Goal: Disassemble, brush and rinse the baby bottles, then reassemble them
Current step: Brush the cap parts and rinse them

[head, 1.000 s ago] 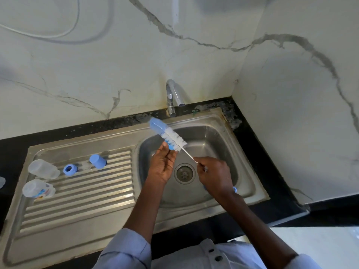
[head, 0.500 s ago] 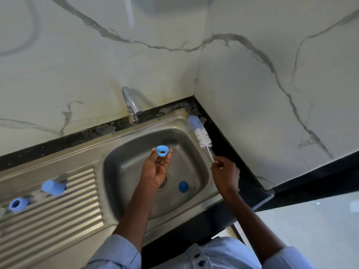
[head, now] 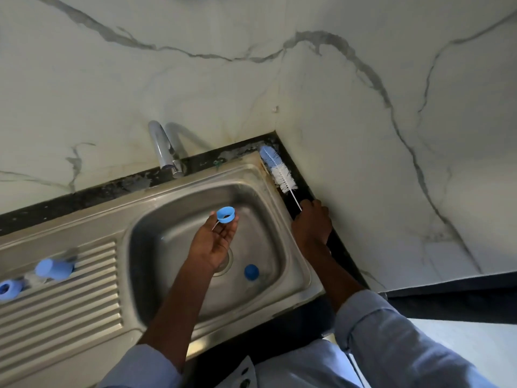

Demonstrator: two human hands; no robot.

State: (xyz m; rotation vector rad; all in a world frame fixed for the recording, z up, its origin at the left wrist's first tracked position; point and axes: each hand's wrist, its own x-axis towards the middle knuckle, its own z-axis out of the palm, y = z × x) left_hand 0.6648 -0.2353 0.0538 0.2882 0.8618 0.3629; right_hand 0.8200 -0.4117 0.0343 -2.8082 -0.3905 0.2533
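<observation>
blue cap point(head: 52, 269) and ring point(head: 8, 289) lie on drainboard point(head: 64, 312).

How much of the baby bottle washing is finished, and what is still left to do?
Done: the bottles look taken apart; a blue cap and a blue ring lie loose on the drainboard. In hand: the left hand holds a blue collar over the basin, while the right hand lays the bottle brush on the counter edge. Left: a blue-capped piece waits in the sink, the tap runs no water, and nothing is reassembled.
</observation>
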